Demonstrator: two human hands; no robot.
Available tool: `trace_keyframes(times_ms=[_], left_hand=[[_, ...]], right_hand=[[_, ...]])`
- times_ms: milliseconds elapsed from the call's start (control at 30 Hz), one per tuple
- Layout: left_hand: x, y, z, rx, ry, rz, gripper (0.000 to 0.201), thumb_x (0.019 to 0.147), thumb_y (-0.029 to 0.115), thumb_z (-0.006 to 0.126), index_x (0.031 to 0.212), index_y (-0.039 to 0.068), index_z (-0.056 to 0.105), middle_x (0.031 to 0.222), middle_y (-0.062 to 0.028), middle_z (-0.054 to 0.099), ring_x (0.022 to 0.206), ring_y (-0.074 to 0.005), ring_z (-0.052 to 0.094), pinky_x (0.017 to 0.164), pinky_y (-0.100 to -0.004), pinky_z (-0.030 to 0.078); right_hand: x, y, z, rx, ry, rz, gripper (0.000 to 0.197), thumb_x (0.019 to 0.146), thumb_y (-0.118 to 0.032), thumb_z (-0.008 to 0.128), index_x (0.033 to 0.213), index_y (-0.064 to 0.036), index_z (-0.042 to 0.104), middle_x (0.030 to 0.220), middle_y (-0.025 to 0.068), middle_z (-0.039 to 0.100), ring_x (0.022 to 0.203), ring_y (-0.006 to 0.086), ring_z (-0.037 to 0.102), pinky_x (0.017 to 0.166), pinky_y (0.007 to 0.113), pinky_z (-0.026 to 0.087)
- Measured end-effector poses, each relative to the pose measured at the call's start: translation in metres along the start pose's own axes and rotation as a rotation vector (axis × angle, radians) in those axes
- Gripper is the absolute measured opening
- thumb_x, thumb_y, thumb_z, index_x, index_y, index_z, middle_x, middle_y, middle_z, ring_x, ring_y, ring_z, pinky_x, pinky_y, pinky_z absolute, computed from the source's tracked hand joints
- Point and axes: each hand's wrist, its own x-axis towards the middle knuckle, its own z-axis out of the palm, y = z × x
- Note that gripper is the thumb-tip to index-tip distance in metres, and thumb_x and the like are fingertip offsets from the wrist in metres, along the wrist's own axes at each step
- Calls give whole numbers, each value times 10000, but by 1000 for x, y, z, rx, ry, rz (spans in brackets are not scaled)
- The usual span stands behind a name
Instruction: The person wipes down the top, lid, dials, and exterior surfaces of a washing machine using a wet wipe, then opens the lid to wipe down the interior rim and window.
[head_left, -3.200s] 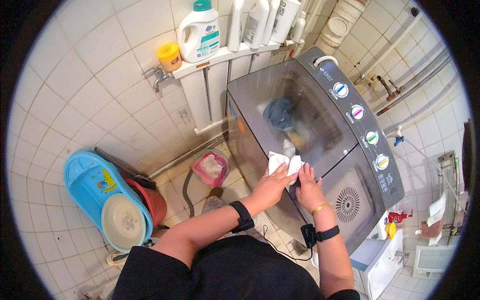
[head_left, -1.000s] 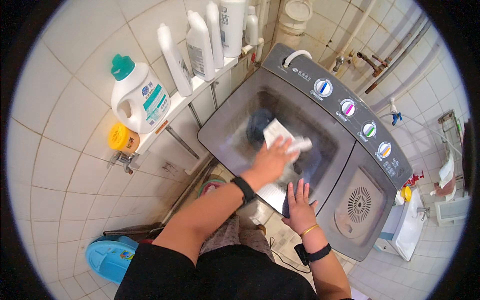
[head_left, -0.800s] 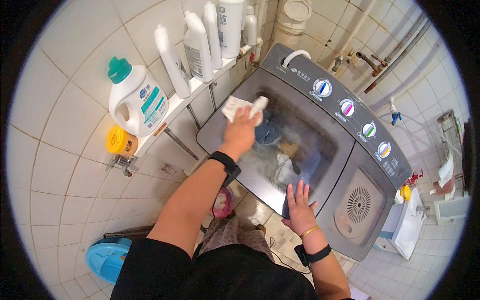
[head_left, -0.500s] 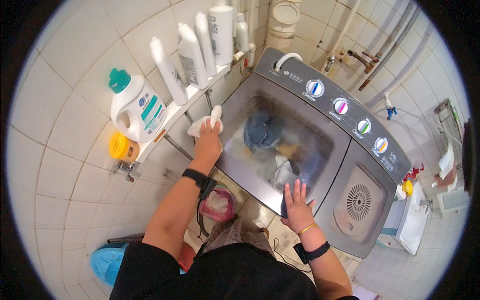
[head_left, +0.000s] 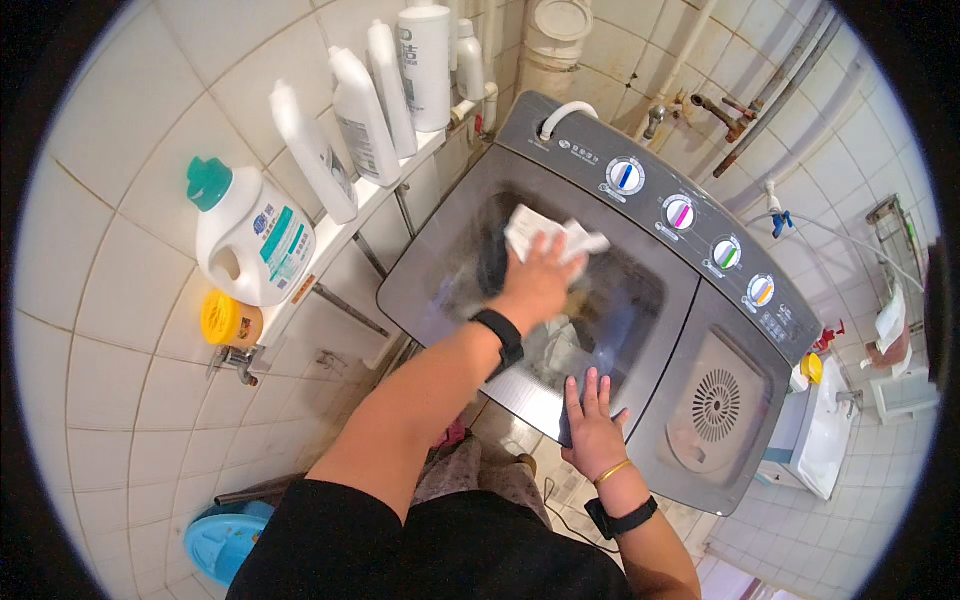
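A grey twin-tub washing machine point(head_left: 440, 285) stands in front of me, with clothes showing through its see-through wash lid. My left hand point(head_left: 540, 280) is on the middle of that lid, its fingers over a folded white cloth point(head_left: 545, 228) pressed against the surface. Part of the cloth sticks out past my fingertips toward the control panel. At the lid's front edge, my right hand point(head_left: 598, 430) rests with fingers spread and nothing in it. Under the lid, a pale garment point(head_left: 560, 350) lies between my two hands.
To the left, a narrow white shelf point(head_left: 330, 250) carries a detergent jug point(head_left: 250, 235), a yellow-lidded tub point(head_left: 230, 318) and several white bottles point(head_left: 365, 120). Four-fold dials aside, the control panel point(head_left: 655, 190) runs along the back. A blue basin point(head_left: 225, 540) is lower left; a sink point(head_left: 825, 440) stands right.
My left hand has carried the white cloth from beside the machine's left edge rightward onto the lid. My right hand has stayed at the front edge. The view has shifted slightly.
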Motion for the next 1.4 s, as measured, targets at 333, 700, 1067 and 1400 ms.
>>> trace_keyframes(times_ms=[333, 700, 1067, 1400], left_hand=[[-54, -134, 4, 19, 213, -358, 590, 965, 195, 488, 1526, 134, 314, 1579, -241, 249, 1443, -471, 241, 1118, -581, 312], [-63, 24, 20, -105, -54, 343, 671, 878, 57, 506, 1519, 200, 373, 1587, -211, 265, 1455, -439, 261, 1164, -559, 260], [49, -8, -9, 42, -81, -87, 674, 930, 235, 512, 1557, 268, 264, 1643, -144, 125, 1487, -437, 144, 1107, -714, 209], [-44, -121, -21, 61, 98, -615, 579, 1001, 349, 426, 1550, 257, 266, 1571, -191, 283, 1413, -448, 309, 1074, -673, 310]], right_hand=[[-3, 3, -2, 10, 11, 20, 1168, 660, -202, 862, 1578, -145, 143, 1636, 218, 37, 1498, 432, 113, 1042, 730, 314], [-3, 1, -8, 31, -47, 20, 1185, 668, -184, 860, 1584, -158, 107, 1642, 204, 7, 1510, 410, 70, 1067, 729, 273], [-2, 3, 2, 12, 42, -10, 1199, 615, -191, 874, 1574, -138, 156, 1627, 240, 38, 1491, 447, 123, 1014, 732, 350], [-1, 3, 3, 22, 22, 21, 1216, 623, -205, 890, 1580, -156, 142, 1641, 202, 23, 1504, 418, 95, 1038, 733, 315]])
